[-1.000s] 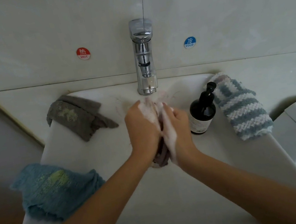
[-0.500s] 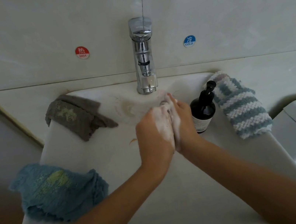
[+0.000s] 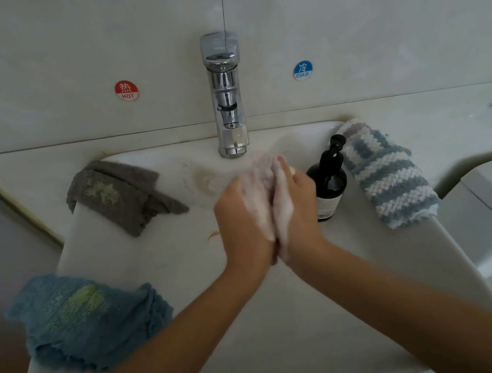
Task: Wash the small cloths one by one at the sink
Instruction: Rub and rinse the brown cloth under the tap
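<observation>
My left hand and my right hand are pressed palm to palm over the white sink, below the chrome tap. White foam covers their inner edges and fingers. The fingers point up toward the tap and look straight, though blurred. A small cloth is squeezed between the palms; only a dark sliver of it shows at the wrists. A grey cloth with a pale stain lies on the sink's back left rim. A blue cloth with a yellow-green stain hangs over the left rim.
A dark pump bottle stands just right of my right hand. Next to it, a blue-and-white striped knitted cloth lies on the right rim. Hot and cold stickers flank the tap on the wall. No water stream is visible.
Both hands slid away from me toward the tap and closed flat together. The dark cloth that hung below them a second ago is now almost hidden between the palms.
</observation>
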{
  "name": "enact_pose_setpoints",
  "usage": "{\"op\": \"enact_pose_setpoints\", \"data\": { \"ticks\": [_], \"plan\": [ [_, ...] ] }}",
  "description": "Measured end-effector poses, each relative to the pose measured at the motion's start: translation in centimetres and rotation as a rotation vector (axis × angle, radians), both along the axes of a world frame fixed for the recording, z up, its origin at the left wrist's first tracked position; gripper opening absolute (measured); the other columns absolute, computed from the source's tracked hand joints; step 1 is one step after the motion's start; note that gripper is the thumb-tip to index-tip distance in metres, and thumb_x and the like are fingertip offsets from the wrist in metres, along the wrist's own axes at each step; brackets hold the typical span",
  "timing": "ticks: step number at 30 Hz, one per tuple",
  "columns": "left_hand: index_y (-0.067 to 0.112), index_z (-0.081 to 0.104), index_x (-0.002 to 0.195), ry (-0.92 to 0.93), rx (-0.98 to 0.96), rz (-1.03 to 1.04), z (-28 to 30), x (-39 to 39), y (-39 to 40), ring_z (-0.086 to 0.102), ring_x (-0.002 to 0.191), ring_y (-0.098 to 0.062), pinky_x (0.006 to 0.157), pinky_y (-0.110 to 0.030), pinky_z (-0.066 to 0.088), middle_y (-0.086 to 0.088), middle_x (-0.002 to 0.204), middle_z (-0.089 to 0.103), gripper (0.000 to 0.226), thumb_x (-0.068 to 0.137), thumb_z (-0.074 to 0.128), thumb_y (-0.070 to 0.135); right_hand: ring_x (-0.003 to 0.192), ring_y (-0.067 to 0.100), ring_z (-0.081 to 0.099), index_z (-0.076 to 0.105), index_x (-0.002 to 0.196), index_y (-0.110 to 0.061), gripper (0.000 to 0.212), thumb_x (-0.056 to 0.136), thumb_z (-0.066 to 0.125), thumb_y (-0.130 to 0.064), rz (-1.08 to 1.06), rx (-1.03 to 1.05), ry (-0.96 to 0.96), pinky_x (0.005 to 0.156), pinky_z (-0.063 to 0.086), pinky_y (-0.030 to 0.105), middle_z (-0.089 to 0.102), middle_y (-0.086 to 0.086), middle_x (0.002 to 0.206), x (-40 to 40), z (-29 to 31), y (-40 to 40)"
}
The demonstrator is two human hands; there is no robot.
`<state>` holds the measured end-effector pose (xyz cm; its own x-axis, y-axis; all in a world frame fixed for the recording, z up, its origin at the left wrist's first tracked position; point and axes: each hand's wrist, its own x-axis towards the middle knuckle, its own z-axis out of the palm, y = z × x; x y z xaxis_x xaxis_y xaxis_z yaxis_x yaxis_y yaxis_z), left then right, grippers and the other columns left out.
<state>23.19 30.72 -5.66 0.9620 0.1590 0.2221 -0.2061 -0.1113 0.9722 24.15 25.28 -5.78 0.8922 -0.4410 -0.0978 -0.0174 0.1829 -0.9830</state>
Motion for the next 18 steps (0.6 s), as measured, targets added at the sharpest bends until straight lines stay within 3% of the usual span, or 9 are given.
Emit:
{"op": "enact_pose_setpoints", "data": {
  "ticks": [2, 3, 6, 8, 11, 13, 16, 18],
  "plan": [
    [0.026, 0.051, 0.067, 0.026, -0.011, 0.075, 0.1, 1.3, 0.4, 0.054, 0.062, -0.006, 0.064, -0.032, 0.047, 0.009, 0.063, 0.053, 0.026, 0.093, 0.050, 0.030, 0.071, 0.025, 0.061, 0.052, 0.070, -0.005, 0.050, 0.100, 0.045, -0.044, 0.035, -0.005, -0.018, 0.074, 0.055, 0.048, 0.058, 0.009, 0.068, -0.7, -0.6, 1.1],
    [0.026, 0.047, 0.063, 0.033, 0.045, 0.112, 0.1, 1.7, 0.5, 0.051, 0.058, -0.007, 0.060, -0.032, 0.044, 0.008, 0.060, 0.050, 0.034, 0.096, 0.046, 0.032, 0.072, 0.026, 0.061, 0.052, 0.072, -0.003, 0.051, 0.099, 0.045, -0.045, 0.052, -0.004, -0.012, 0.074, 0.055, 0.052, 0.058, 0.011, 0.071, -0.7, -0.6, 1.3],
    [0.027, 0.047, 0.065, 0.005, 0.098, 0.095, 0.0, 0.3, 0.4, 0.053, 0.056, 0.006, 0.056, -0.014, 0.040, 0.012, 0.060, 0.049, 0.037, 0.098, 0.049, 0.011, 0.066, 0.022, 0.055, 0.050, 0.072, 0.005, 0.054, 0.101, 0.047, -0.040, 0.084, -0.017, 0.023, 0.064, 0.049, 0.044, 0.053, 0.009, 0.066, 0.5, 0.1, 0.4],
    [0.029, 0.051, 0.074, -0.011, 0.127, 0.013, -0.5, -1.0, -0.3, 0.054, 0.062, 0.006, 0.061, -0.011, 0.044, 0.014, 0.067, 0.053, 0.034, 0.093, 0.052, 0.001, 0.054, 0.014, 0.049, 0.048, 0.060, -0.011, 0.049, 0.102, 0.049, -0.035, 0.084, 0.004, 0.019, 0.061, 0.040, 0.036, 0.047, -0.002, 0.052, 1.2, 0.5, -0.7],
    [0.016, 0.055, 0.074, 0.115, 0.085, -0.033, -1.4, 0.7, -0.3, 0.056, 0.062, 0.004, 0.063, -0.010, 0.045, 0.004, 0.070, 0.054, 0.029, 0.099, 0.046, 0.006, 0.060, 0.020, 0.047, 0.045, 0.062, -0.009, 0.048, 0.102, 0.048, -0.036, 0.078, -0.018, 0.017, 0.064, 0.040, 0.037, 0.046, 0.004, 0.056, 0.7, 0.6, -1.0],
    [0.010, 0.058, 0.078, 0.070, 0.122, 0.018, -1.2, 2.3, 0.6, 0.055, 0.064, 0.009, 0.062, -0.005, 0.041, 0.007, 0.069, 0.054, 0.027, 0.101, 0.044, 0.012, 0.068, 0.024, 0.051, 0.049, 0.074, 0.006, 0.052, 0.101, 0.049, -0.037, 0.138, -0.034, -0.037, 0.066, 0.044, 0.041, 0.051, 0.014, 0.068, 0.2, 0.7, -0.5],
    [0.009, 0.058, 0.075, -0.019, 0.204, 0.077, -0.5, 3.5, 2.6, 0.053, 0.061, 0.000, 0.056, -0.011, 0.037, 0.003, 0.066, 0.055, 0.033, 0.101, 0.044, 0.023, 0.068, 0.033, 0.054, 0.048, 0.083, 0.015, 0.066, 0.091, 0.057, -0.050, 0.234, -0.055, -0.095, 0.067, 0.049, 0.049, 0.052, 0.030, 0.072, 0.2, 1.3, 0.0],
    [0.009, 0.059, 0.074, -0.050, 0.222, 0.073, -0.2, 3.9, 3.3, 0.053, 0.059, -0.006, 0.053, -0.015, 0.038, -0.003, 0.066, 0.057, 0.032, 0.099, 0.048, 0.023, 0.068, 0.032, 0.050, 0.046, 0.078, 0.010, 0.065, 0.084, 0.061, -0.053, 0.240, -0.029, -0.095, 0.070, 0.047, 0.049, 0.049, 0.023, 0.072, 0.3, 1.7, -0.3]
  ]
}}
